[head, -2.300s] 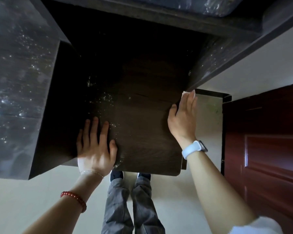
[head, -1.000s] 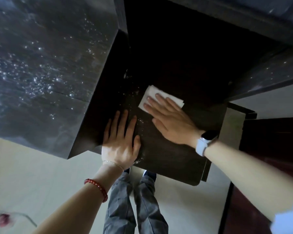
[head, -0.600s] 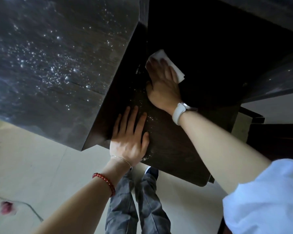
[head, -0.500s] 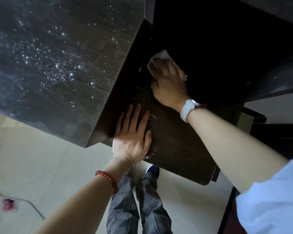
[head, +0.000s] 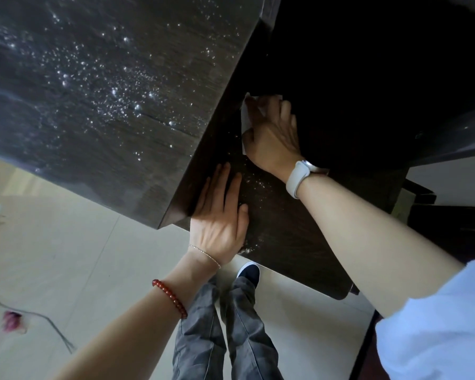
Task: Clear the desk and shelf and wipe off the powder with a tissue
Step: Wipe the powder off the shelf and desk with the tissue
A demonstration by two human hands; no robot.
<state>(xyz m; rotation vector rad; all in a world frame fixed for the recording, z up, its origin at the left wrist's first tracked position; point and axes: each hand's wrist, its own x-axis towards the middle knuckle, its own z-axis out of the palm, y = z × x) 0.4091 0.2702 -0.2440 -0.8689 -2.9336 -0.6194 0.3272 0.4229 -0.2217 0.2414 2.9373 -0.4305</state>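
The person's left hand [head: 220,223] lies flat on the dark wooden shelf [head: 285,231], palm down, fingers straight and close together, holding nothing; its outer fingers touch the upright side panel [head: 200,165] that rises at the left of the shelf. Farther in, the right hand [head: 272,135] presses a white tissue [head: 246,119] against the shelf, close to the foot of that panel; the fingers are bent over the tissue and cover most of it, so only its left edge and a corner near the fingertips show. Whether the fingers pinch the tissue or merely bear down on it cannot be told. Specks of white powder [head: 255,183] lie on the shelf between the two hands, and a small patch sits at the shelf's front edge beside the left wrist. The higher desk top [head: 99,86] at the left is sprinkled thickly with the same powder. A white watch [head: 299,178] is on the right wrist, a red bead bracelet [head: 170,297] on the left forearm.
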